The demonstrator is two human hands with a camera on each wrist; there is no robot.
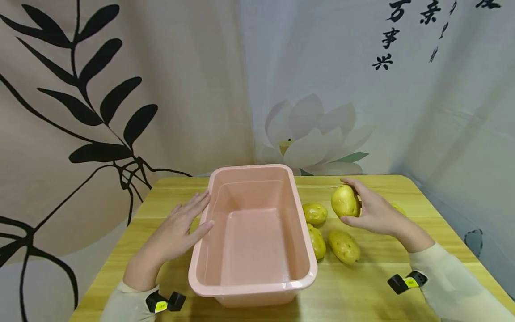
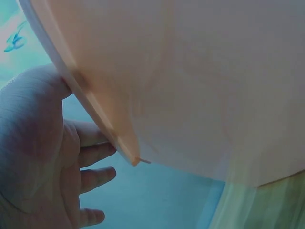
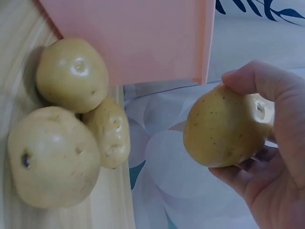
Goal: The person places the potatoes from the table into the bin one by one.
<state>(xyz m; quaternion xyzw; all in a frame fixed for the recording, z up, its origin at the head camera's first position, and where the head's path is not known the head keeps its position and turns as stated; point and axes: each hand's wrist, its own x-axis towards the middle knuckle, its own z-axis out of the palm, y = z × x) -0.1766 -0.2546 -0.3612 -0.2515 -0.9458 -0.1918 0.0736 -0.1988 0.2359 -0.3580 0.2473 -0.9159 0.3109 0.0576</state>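
Note:
A pink plastic basin (image 1: 255,241) stands at the middle of the wooden table, its inside bare. My left hand (image 1: 181,228) rests at its left rim, thumb and fingertips touching the edge; in the left wrist view the fingers (image 2: 97,180) are loosely extended beside the rim. My right hand (image 1: 376,210) grips a yellow potato (image 1: 345,201) to the right of the basin, raised above the table as the right wrist view shows. Between basin and hand lie three more potatoes, one at the back (image 1: 315,213), one against the basin (image 1: 317,242) and one nearer the front (image 1: 344,247).
Part of another yellow potato (image 1: 398,209) shows behind the right wrist. The wooden table (image 1: 362,295) ends close behind the basin. A printed curtain (image 1: 193,89) with plant and flower patterns hangs behind it.

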